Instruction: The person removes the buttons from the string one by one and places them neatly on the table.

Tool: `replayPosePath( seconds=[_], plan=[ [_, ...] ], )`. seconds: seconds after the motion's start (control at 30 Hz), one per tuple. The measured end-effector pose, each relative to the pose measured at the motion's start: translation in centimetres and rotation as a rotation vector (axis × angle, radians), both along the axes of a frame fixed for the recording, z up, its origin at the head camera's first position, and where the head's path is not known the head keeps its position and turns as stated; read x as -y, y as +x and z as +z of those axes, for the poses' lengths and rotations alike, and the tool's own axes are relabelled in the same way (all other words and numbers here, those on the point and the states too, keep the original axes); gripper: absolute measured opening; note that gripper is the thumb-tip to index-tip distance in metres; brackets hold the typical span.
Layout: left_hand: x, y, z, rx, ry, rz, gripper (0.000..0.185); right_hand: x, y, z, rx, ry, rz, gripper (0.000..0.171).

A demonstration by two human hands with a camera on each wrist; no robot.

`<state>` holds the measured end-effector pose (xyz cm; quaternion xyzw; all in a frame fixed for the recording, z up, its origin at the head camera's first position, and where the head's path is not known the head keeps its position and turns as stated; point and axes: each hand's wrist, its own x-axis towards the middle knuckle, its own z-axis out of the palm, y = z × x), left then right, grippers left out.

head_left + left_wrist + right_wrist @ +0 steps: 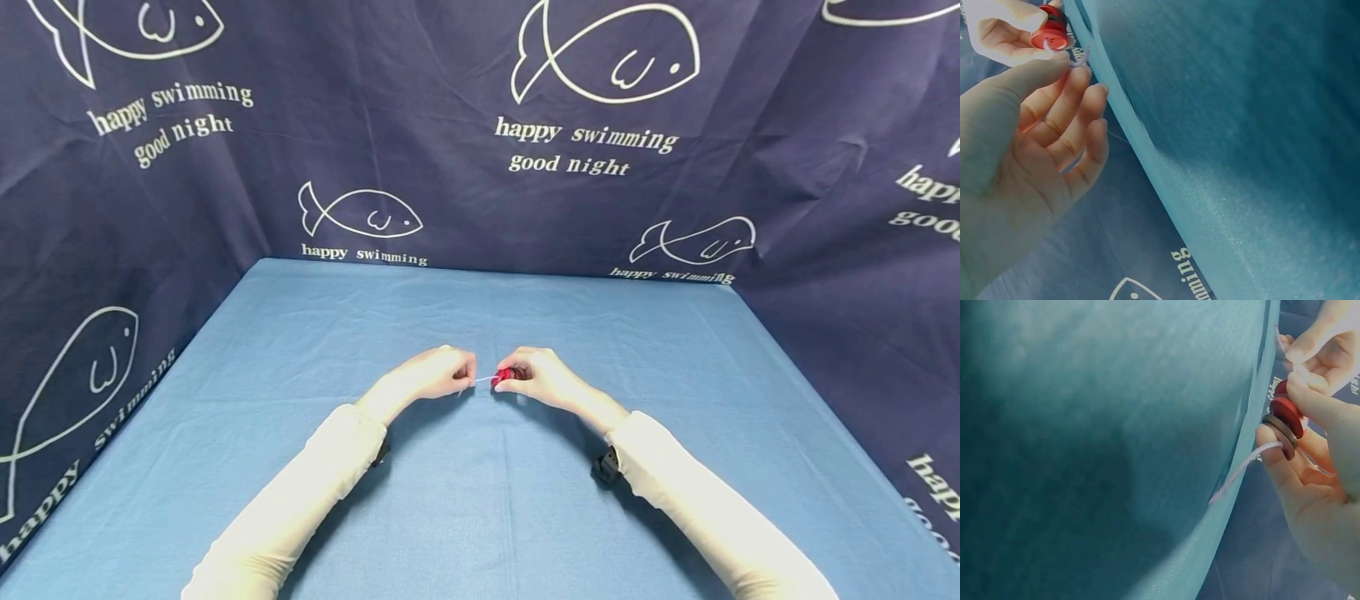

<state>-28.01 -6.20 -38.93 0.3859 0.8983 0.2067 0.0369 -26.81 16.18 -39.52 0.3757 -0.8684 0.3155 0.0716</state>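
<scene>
My two hands meet above the middle of the blue table (pixel 480 500). The right hand (pixel 536 377) pinches a small stack of buttons (pixel 504 376), a red one (pixel 1287 415) in front of a dark one (pixel 1280 432). A thin pale thread (pixel 1241 472) hangs from the stack toward the table. The left hand (pixel 444 372) pinches the thread's other end (pixel 1079 57) between thumb and forefinger, just left of the red button (pixel 1050 36). A short stretch of thread (pixel 483 380) spans the gap between the hands.
A blue cloth covers the table. Dark navy fabric (pixel 480 167) printed with white fish and words walls it in at the back and on both sides. Both forearms wear pale sleeves (pixel 300 492), each with a small black wrist device (pixel 606 467).
</scene>
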Motion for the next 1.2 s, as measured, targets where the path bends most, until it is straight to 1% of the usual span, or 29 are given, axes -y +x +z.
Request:
replayPosePath(
  seconds=[0.2,0.4,0.6,0.87,1.2],
  plan=[
    [0.0,-0.2,0.0,0.004,0.049,-0.006,0.009,0.1,0.2,0.4,-0.024,-0.014,-0.001,0.023],
    [0.1,-0.5,0.0,-0.050,0.088,-0.017,0.006,0.1,0.4,0.6,-0.035,-0.034,-0.014,0.023],
    [0.1,-0.2,0.3,-0.090,0.121,-0.018,0.005,0.2,0.6,0.9,-0.032,-0.058,-0.028,0.023],
    [0.2,0.0,0.8,-0.078,0.178,-0.034,0.004,0.0,0.9,1.6,-0.014,-0.095,-0.056,0.026],
    [0.4,0.3,1.1,-0.064,0.185,-0.032,0.005,-0.4,1.3,2.2,0.051,-0.145,-0.065,0.023]
  ],
)
